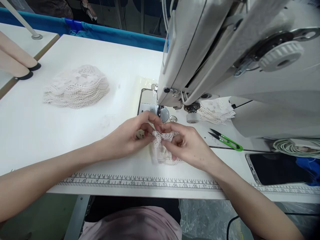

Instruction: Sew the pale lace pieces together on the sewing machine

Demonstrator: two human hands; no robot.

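Both of my hands meet on a small white lace piece (162,151) lying on the white table (75,133), just in front of the sewing machine's needle plate (150,106). My left hand (132,136) pinches the lace's top edge with thumb and fingertips. My right hand (186,145) grips the same piece from the right, fingers curled over it. The sewing machine head (225,56) rises directly behind the hands.
A stack of lace pieces (76,87) sits at the back left. More lace (217,111) lies under the machine arm. Green-handled thread snips (226,140) and a phone (277,168) lie to the right. A printed ruler (140,182) runs along the table's front edge.
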